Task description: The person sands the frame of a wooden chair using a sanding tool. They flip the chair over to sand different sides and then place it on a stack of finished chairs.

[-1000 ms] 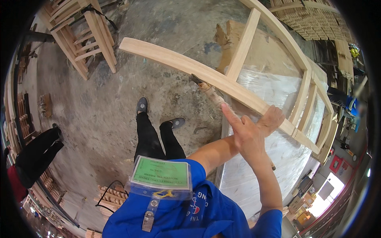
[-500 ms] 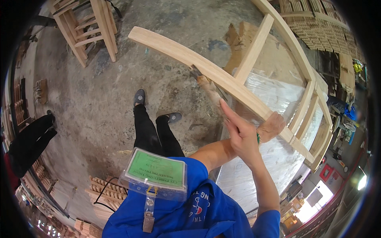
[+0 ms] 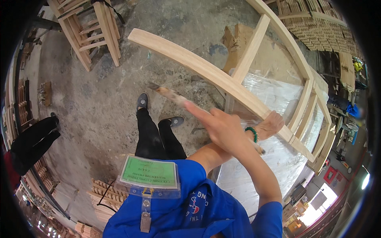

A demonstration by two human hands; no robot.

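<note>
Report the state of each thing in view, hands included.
Wooden frame: joined, looks unpainted.
Stick-like tool: held, blurred; dark tip clear of the frame.
Left hand: closed on the frame.
Right hand: closed around the tool, index finger extended along it.
Large package: film-wrapped.
Badge: enclosed in clear plastic.
Shoes: worn, set apart.

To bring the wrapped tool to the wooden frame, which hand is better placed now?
Probably the right hand: it holds the wrapped tool, pointing forward and clear of the frame. The left hand seems less suited, because it grips the wooden frame.
</note>
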